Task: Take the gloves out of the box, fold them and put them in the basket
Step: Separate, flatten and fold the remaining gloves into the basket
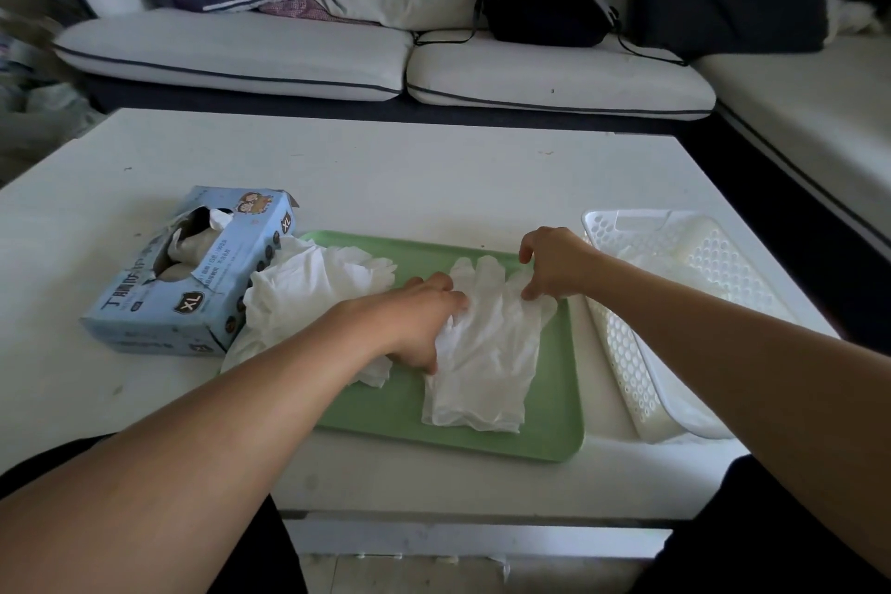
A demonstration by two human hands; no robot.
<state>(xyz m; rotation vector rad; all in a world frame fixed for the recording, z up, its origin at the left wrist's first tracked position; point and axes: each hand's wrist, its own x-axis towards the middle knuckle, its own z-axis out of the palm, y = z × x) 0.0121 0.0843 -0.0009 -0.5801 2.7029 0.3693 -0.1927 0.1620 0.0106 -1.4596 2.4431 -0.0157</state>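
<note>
Flattening one white glove (pixel 487 347) on the green tray (pixel 554 424), to prepare the fold. Best done so: hold the left edge down firmly, pull the finger end gently away to remove wrinkles, then fold finger end over cuff in one clean movement, without dragging the thin material, because it probably sticks and creases easily.

Left hand (pixel 419 323): fingers curled, pinching and pressing the glove's left edge, near its middle. Right hand (pixel 554 263): fingers bent narrow, pinching the glove's upper right part, close to the thumb and fingers of the glove. Both hands therefore holding the same glove, which lies directly under and between them, cuff end stretching toward the body, below both hands.

Just left of the left hand and partly under its forearm: a loose pile of more gloves (pixel 308 289), not yet folded, touching the blue box (pixel 193 275). Box further left, open, more gloves visible inside.

Immediately right of the right hand: white basket (pixel 622 352), something pale inside, probably folded gloves, hard to tell.
</note>
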